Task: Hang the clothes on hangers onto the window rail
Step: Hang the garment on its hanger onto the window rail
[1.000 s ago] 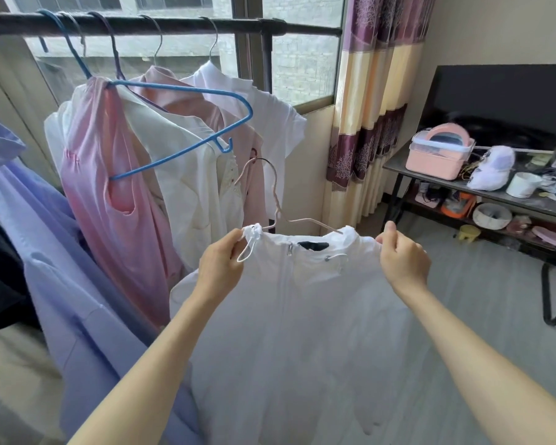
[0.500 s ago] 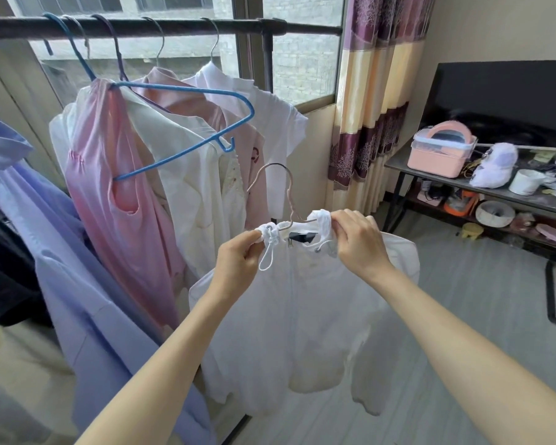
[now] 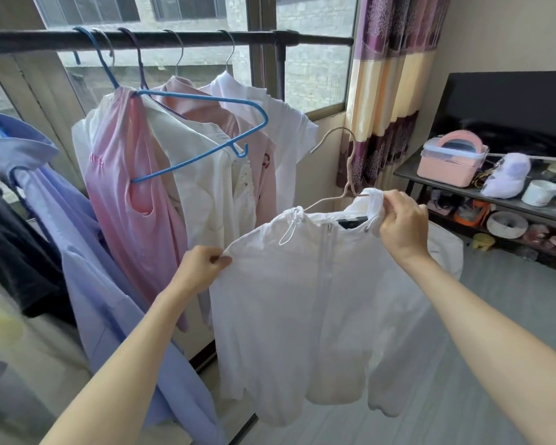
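Observation:
A white zip jacket [image 3: 315, 303] hangs in front of me on a beige wire hanger [image 3: 344, 162], whose hook points up and left, below the rail. My right hand [image 3: 402, 226] pinches the jacket's collar at the hanger's neck. Lower left, my left hand [image 3: 203, 268] pinches the jacket's left shoulder and holds it out to the side. The dark window rail [image 3: 174, 40] runs across the top and carries several hung garments: a pink top [image 3: 126, 187] on a blue hanger [image 3: 206, 136], a cream shirt, a pink shirt and a white shirt [image 3: 280, 123].
A lilac shirt [image 3: 87, 252] and a black garment [image 3: 10, 245] hang at the left. A striped curtain [image 3: 389, 91] falls right of the window. A dark shelf table [image 3: 411, 171] at the right holds a pink box [image 3: 450, 162], a cap and cups. Grey floor lies below.
My left hand has slid from the collar down to the jacket's left shoulder and spread it. The right hand stayed on the collar, and the jacket and hanger moved right and slightly up.

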`<action>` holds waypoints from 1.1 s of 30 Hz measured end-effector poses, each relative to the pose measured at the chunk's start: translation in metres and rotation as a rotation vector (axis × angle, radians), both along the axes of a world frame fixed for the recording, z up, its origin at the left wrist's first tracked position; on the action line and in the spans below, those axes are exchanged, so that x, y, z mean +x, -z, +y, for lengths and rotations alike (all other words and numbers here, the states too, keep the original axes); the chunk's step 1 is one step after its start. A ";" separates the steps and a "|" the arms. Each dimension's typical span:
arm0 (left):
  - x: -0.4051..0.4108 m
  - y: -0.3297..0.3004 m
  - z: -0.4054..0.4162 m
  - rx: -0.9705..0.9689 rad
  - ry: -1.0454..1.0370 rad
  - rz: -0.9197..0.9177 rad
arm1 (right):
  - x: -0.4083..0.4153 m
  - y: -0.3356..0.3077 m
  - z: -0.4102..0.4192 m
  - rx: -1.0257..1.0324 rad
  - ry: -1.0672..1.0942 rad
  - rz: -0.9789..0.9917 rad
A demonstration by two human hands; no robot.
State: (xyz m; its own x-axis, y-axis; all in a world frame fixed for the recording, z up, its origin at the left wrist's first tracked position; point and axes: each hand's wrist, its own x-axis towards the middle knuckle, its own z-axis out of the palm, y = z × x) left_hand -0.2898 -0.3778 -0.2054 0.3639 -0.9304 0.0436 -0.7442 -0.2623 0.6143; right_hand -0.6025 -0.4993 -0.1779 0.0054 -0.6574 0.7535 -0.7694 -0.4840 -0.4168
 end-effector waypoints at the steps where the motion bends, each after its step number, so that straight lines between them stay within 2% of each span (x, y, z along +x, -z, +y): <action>1: 0.001 0.000 -0.001 -0.079 -0.033 -0.002 | -0.003 0.004 -0.001 -0.014 0.032 0.061; 4: -0.004 -0.006 0.002 -0.362 -0.111 -0.028 | -0.009 0.013 -0.001 -0.043 0.091 0.198; 6: -0.013 -0.011 0.006 -0.491 0.000 -0.085 | -0.011 0.015 -0.002 -0.007 0.121 0.167; 7: -0.017 -0.011 0.007 -0.490 0.098 -0.119 | -0.011 0.015 -0.003 0.034 0.133 0.111; 9: -0.020 -0.008 0.009 -0.320 0.243 -0.199 | -0.012 0.015 -0.005 0.093 0.138 0.000; 11: -0.017 -0.004 0.007 -0.188 0.241 -0.246 | -0.012 0.016 -0.004 0.086 0.112 -0.051; 15: -0.018 -0.010 -0.001 -0.338 0.091 -0.195 | -0.008 0.013 0.000 0.044 0.017 -0.082; 18: -0.019 -0.016 -0.011 -0.236 0.191 -0.205 | -0.001 0.002 0.003 0.021 -0.088 -0.111; 23: -0.029 -0.020 -0.013 -0.356 0.260 0.008 | 0.000 -0.010 0.005 0.000 -0.114 -0.149; 27: -0.043 -0.023 -0.018 -0.338 0.356 0.049 | 0.003 -0.008 0.004 -0.004 -0.154 -0.083; 29: -0.048 -0.023 -0.023 -0.375 0.316 0.095 | 0.005 -0.006 0.006 -0.014 -0.146 -0.082; 33: -0.058 -0.025 -0.025 -0.587 0.164 0.115 | 0.011 -0.008 0.008 0.010 -0.163 -0.091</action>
State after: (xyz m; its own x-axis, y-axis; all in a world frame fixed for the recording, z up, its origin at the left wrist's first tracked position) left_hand -0.3474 -0.4030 -0.1808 0.2512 -0.8076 0.5336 -0.6665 0.2554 0.7004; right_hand -0.5920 -0.4917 -0.1695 0.0442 -0.6613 0.7489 -0.6400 -0.5943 -0.4871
